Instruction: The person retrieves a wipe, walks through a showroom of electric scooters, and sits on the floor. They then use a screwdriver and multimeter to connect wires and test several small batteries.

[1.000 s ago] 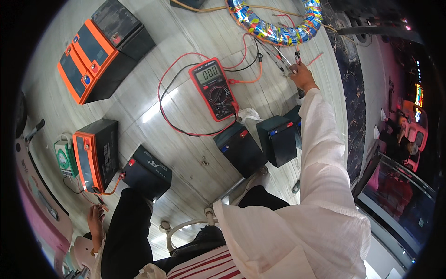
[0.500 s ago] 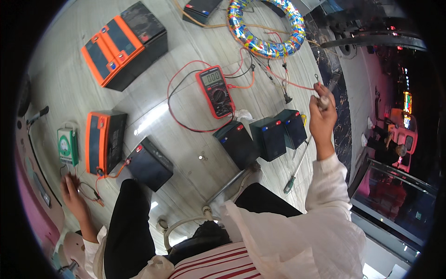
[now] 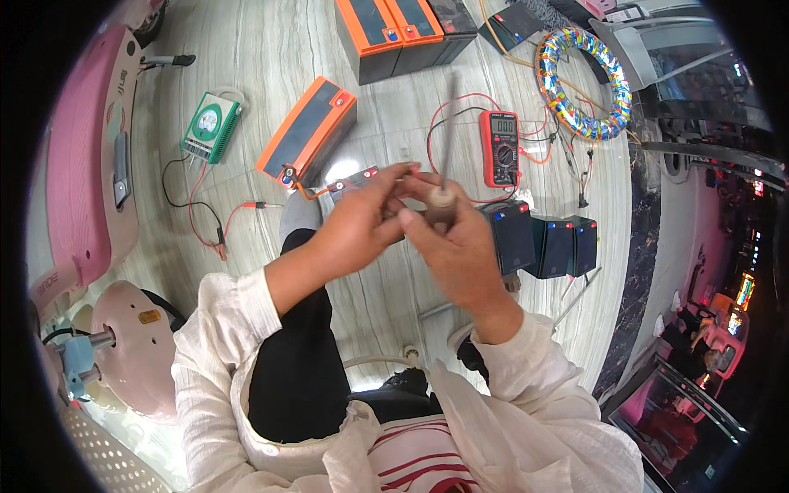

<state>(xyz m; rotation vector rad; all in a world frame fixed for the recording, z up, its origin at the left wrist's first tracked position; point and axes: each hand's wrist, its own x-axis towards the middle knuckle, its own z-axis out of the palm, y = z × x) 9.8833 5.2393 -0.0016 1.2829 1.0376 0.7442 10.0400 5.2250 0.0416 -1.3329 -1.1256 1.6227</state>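
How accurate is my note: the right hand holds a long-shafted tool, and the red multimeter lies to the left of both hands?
The side is wrong: the head view shows the red multimeter to the right of both the left hand and the right hand, which does hold the long-shafted tool.

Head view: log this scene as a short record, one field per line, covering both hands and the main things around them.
right hand: around the handle of a long-shafted tool; shaft blurred
left hand: fingertips close beside the right hand; anything held is unclear
multimeter: red, face up on the floor, right of the hands
orange-topped battery: on the floor, beyond the left hand
green meter: far left, with leads
black batteries: three, right of the right hand
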